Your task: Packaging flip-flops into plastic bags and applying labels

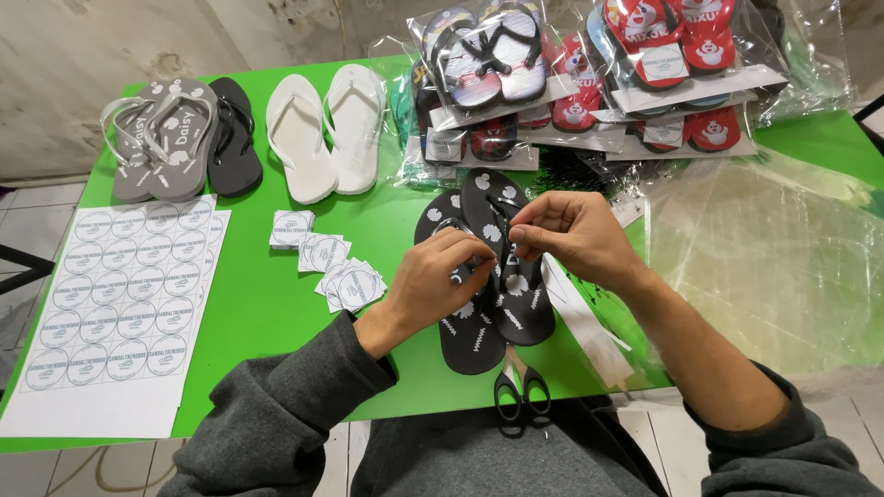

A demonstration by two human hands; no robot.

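Head view over a green table (276, 313). The left hand (442, 276) comes in from the lower left, wrist bent slightly upward, its fingers curled and closed in a pinch at the straps of a pair of black flip-flops (493, 276). The right hand (566, 235) reaches in from the lower right, forearm bare to the pushed-up grey sleeve, thumb and forefinger pressed together at the same spot, the other fingers loosely folded. The two hands meet fingertip to fingertip just above the pair; what exactly is nipped between them is too small to tell.

The black flip-flops lie overlapped at the table's centre, toes away from the person, soles printed with white marks. Black-handled scissors (522, 391) rest at the near table edge, just below the heels. White paper strips (589, 327) lie just right of the pair, partly under the right forearm. Left of the hands sit small stacks of cut round labels (331, 267); further left, a sheet of round labels (115, 304). Along the far edge: grey flip-flops (161, 138), a black pair (235, 133) and white flip-flops (322, 133). Bagged flip-flops (589, 83) are piled behind the hands, and clear plastic bags (764, 258) spread to the right.
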